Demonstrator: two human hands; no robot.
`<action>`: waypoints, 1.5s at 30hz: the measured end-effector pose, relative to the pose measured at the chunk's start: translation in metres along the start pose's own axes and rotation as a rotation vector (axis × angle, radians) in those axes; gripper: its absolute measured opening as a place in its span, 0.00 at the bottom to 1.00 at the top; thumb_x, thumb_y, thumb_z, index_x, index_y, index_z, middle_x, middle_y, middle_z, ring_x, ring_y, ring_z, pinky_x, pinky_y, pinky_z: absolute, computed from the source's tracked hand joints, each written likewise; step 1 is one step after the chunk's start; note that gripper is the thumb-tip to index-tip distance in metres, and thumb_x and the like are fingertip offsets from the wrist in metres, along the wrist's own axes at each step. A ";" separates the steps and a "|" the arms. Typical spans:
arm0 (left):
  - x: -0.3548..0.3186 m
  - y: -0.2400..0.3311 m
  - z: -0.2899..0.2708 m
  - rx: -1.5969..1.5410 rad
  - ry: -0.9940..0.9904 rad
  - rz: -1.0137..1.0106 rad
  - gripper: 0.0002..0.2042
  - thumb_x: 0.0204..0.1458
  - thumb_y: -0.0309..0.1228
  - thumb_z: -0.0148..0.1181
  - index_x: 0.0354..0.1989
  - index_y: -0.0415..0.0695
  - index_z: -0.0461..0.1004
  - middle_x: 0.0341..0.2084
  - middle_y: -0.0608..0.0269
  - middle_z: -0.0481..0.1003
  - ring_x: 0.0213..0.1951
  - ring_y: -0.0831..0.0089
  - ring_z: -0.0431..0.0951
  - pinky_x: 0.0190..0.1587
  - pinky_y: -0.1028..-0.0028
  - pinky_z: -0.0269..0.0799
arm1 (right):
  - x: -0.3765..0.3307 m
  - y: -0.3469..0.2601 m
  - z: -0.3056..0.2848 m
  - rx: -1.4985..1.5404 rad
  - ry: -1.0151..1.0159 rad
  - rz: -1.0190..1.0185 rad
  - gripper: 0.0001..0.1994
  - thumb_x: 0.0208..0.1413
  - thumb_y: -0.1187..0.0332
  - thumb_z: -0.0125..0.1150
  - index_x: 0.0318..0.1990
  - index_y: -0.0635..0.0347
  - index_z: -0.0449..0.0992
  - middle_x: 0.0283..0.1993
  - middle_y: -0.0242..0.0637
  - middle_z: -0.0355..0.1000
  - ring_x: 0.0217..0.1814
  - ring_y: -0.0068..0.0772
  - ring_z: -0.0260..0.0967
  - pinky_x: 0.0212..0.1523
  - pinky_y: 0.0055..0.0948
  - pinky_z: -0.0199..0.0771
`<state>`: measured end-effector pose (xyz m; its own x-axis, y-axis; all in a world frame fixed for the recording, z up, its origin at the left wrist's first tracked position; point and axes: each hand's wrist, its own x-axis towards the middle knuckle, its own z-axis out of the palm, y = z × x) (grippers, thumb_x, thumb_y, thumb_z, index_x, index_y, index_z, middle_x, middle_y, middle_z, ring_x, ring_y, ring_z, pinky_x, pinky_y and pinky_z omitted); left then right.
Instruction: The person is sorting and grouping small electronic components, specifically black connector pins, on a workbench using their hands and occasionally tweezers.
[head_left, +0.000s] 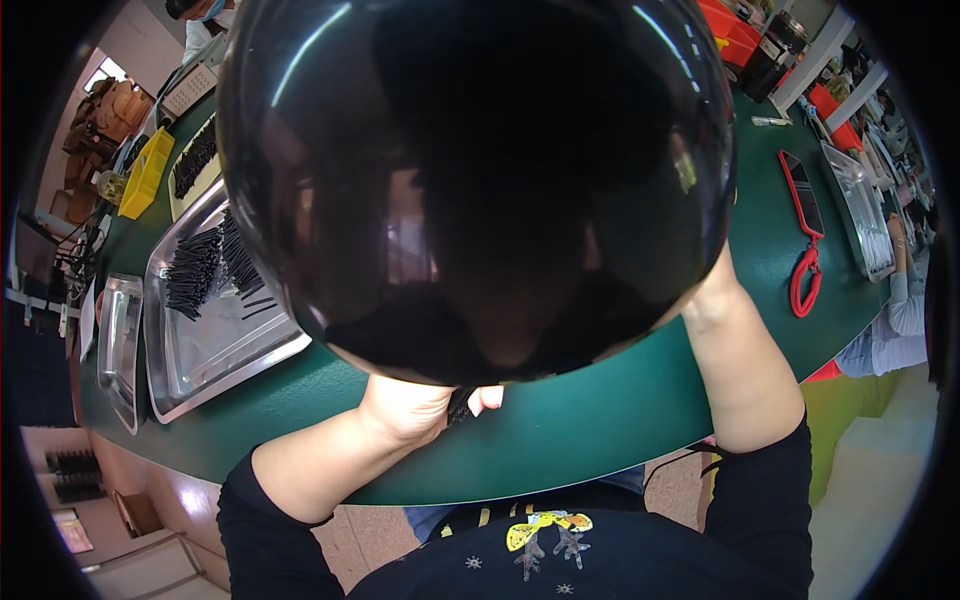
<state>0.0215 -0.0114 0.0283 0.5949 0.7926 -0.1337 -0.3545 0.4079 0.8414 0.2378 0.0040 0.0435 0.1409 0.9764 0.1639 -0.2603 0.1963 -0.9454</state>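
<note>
A large glossy black dome [480, 200] fills the middle of the view and hides most of what lies beneath it. Under its lower edge my left hand [405, 408] shows only in part, its fingertips curled around a small dark thing [460, 407] that I cannot make out. My right hand [708, 298] disappears behind the dome's right side, so only the wrist end shows and its fingers are hidden. To the left, a metal tray [200, 365] holds many slim black pieces [195, 272].
The green table [590, 425] curves around me. At left stand a narrow clear tray [120, 340] and a yellow bin [148, 172]. On the right lie a red-cased phone [800, 190] with a red strap [804, 282] and another metal tray [858, 210]. Other people sit farther off.
</note>
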 end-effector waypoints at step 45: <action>0.003 0.001 -0.002 -0.051 -0.046 -0.056 0.05 0.48 0.25 0.50 0.29 0.36 0.68 0.18 0.55 0.71 0.15 0.69 0.72 0.18 0.75 0.71 | -0.025 -0.005 0.029 0.095 -0.347 0.064 0.12 0.51 0.75 0.43 0.42 0.64 0.68 0.28 0.33 0.69 0.20 0.12 0.57 0.21 0.12 0.58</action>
<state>0.0212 -0.0078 0.0279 0.6470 0.7468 -0.1540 -0.3557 0.4742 0.8054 0.2082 -0.0191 0.0524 -0.2070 0.9562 0.2068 -0.3479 0.1256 -0.9291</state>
